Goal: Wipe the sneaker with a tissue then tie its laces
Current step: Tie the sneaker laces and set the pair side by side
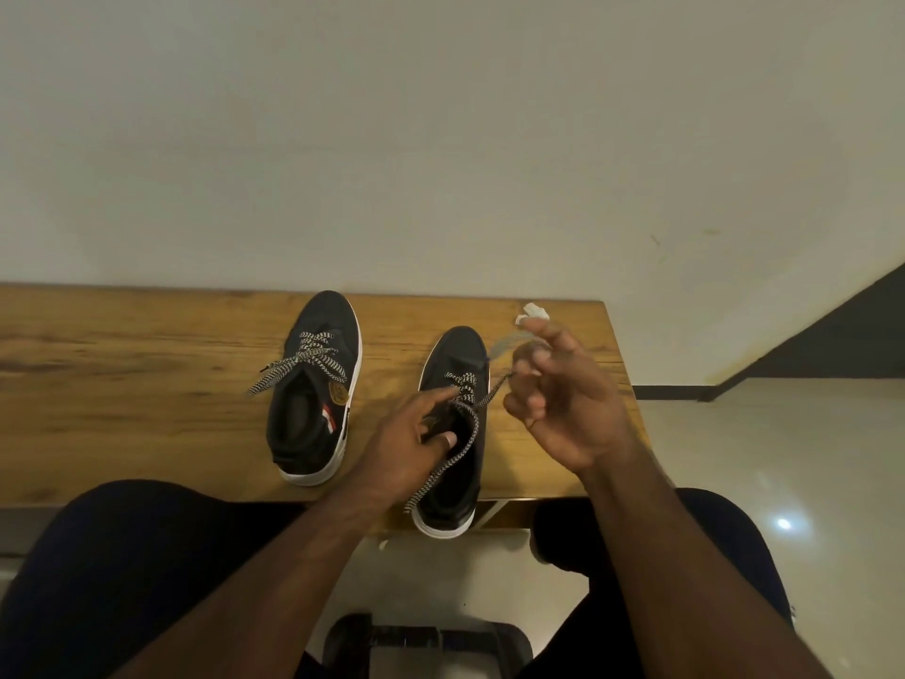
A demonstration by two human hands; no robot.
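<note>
Two black sneakers on white soles: right sneaker (453,463) plain black on top; left sneaker (313,384) black, with a gold round badge (338,393) and a red-and-white striped patch (327,416) on the side. Laces (448,463) and the left pair (308,357) in a black-and-white checked weave. Tissue (533,312) white, crumpled. Table (122,384) honey-brown with darker wood grain streaks and a few knots. Wall (440,129) plain off-white with faint greenish marks at right. Floor (808,458) glossy pale cream, one bright light spot on it; dark grey band (832,335) along the stair edge. Trousers (122,556) dark navy, close to black.
</note>
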